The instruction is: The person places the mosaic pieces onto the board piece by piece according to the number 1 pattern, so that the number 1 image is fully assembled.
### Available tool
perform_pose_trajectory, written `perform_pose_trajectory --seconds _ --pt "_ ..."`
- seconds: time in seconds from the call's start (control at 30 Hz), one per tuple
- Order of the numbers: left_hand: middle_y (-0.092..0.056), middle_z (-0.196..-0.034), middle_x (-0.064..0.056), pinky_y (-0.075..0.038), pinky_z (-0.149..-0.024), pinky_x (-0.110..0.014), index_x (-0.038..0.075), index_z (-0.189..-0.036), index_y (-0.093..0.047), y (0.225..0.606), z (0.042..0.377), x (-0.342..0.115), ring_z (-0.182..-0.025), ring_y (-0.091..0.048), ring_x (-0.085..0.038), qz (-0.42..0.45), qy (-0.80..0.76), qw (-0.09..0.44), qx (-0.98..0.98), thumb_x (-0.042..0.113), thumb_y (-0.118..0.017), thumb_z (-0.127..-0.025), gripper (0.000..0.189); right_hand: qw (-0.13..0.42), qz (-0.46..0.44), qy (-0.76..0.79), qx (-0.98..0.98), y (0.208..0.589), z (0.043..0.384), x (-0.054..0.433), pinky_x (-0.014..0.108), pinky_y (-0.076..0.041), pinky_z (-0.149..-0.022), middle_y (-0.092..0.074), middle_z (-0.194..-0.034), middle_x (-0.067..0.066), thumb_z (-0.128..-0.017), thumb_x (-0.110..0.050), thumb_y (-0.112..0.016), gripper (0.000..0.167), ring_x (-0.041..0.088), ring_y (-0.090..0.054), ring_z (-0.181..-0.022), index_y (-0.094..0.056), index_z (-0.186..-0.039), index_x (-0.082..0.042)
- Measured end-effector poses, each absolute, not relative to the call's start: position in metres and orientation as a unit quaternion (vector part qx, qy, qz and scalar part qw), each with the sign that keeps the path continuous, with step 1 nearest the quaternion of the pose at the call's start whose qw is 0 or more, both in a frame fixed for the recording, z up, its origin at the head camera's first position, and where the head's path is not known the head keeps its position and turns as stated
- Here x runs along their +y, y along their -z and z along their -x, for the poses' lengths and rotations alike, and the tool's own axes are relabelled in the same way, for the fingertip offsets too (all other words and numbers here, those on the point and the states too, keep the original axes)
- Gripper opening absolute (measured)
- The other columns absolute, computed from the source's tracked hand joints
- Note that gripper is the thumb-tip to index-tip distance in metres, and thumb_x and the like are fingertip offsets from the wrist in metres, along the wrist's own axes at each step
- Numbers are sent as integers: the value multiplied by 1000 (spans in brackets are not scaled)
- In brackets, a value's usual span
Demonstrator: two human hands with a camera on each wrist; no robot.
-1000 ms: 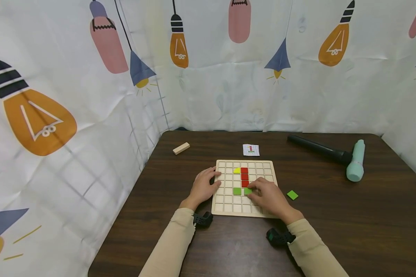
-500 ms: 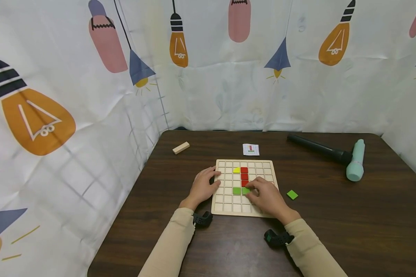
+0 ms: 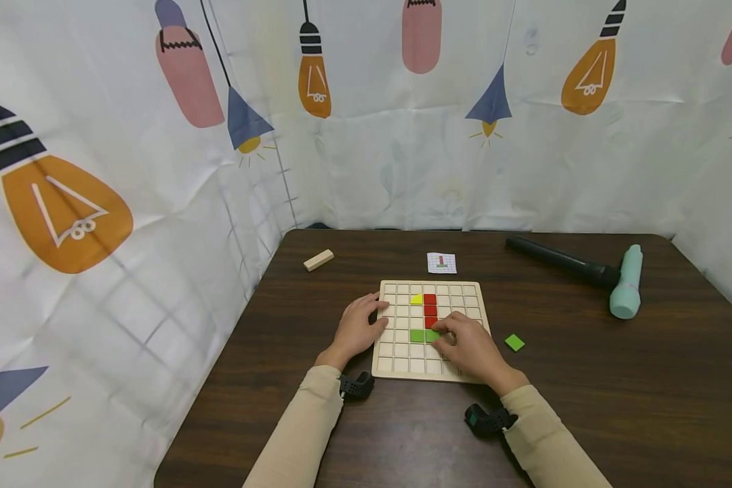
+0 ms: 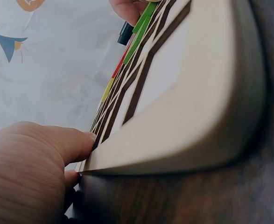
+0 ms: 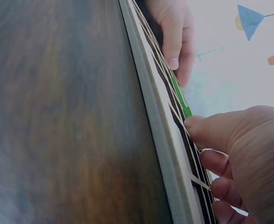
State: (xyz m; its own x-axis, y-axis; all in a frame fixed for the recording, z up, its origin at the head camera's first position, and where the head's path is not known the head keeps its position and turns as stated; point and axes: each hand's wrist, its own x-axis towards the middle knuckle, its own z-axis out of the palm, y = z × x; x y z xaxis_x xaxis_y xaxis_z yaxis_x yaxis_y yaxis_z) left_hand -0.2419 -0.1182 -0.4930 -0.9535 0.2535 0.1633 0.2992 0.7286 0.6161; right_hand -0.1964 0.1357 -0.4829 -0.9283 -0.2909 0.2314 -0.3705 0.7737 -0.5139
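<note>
A square wooden grid board lies on the table. My left hand grips its left edge, thumb on top in the left wrist view. My right hand pinches a green square tile between thumb and forefinger, over a cell just right of another green tile. In the left wrist view the pinched tile looks slightly raised or tilted. Red square tiles form a column above it, with a yellow tile left of the top one. The right hand covers some cells.
One loose green tile lies right of the board. Behind the board is a small printed pattern card. A wooden block sits at the back left. A black rod-like object and a mint-green bottle-shaped object lie at the back right.
My right hand has shifted slightly left with the green tile, bringing it closer to the other green tile and under the red column. The left hand has stayed in place.
</note>
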Motion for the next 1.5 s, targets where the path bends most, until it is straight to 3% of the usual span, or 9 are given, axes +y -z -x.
perform_pose_trajectory --seconds 0.87,1.27,1.5 --pt "-42 -152 -4 -20 -117 -52 17 -129 -64 493 242 -118 -142 -33 -28 149 343 32 -927 25 -61 -96 34 77 -181 -283 -939 482 197 135 30 -44 -69 -61 -97 -6 -84 -26 -78 23 13 -50 -78 -74 -104 -17" --pt "-41 -153 -3 -20 -117 -53 17 -130 -63 490 241 -118 -143 -31 -27 148 343 21 -927 26 -61 -97 35 84 -167 -327 -926 477 197 149 35 -52 -75 -65 -98 -4 -88 -22 -74 21 14 -57 -83 -74 -106 -13" --pt "-41 -152 -3 -20 -117 -52 17 -130 -63 491 241 -118 -143 -31 -27 143 345 20 -927 25 -61 -97 34 102 -152 -320 -929 475 202 164 36 -51 -72 -66 -95 -1 -88 -22 -74 22 17 -56 -80 -73 -107 -11"
